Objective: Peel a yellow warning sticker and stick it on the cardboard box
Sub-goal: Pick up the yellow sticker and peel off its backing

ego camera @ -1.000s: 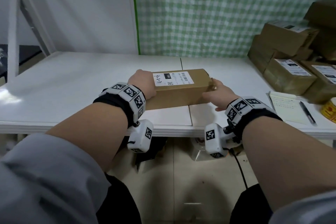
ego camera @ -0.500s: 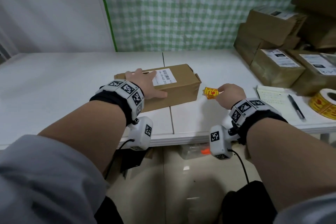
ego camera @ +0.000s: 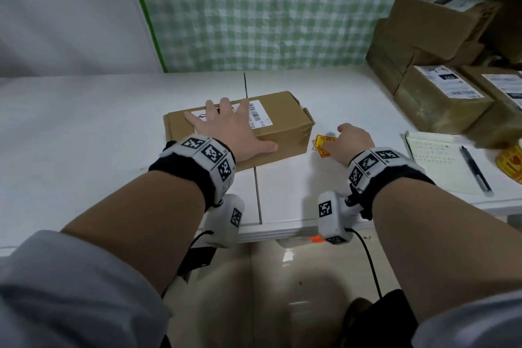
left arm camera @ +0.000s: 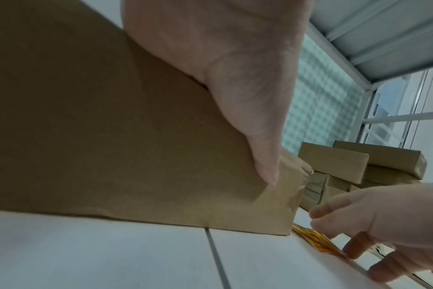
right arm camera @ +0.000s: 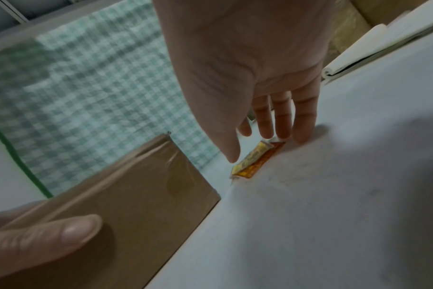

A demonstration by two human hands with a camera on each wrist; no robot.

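The cardboard box with a white shipping label lies in the middle of the white table. My left hand lies flat on top of it with straight fingers, and its thumb runs along the front face. A small yellow warning sticker sits at the table surface just right of the box. My right hand holds the sticker between thumb and fingertips, tilted with one edge down on the table. From the left wrist the sticker looks nearly flat under those fingers.
Several taped cardboard parcels are stacked at the right rear. A notepad with a pen lies at the right, beside a roll of yellow stickers. The table's front edge is close to my wrists.
My right hand left the box end, came back pinching the yellow sticker and has lowered it onto the table beside the box. My left hand has flattened on top of the box.
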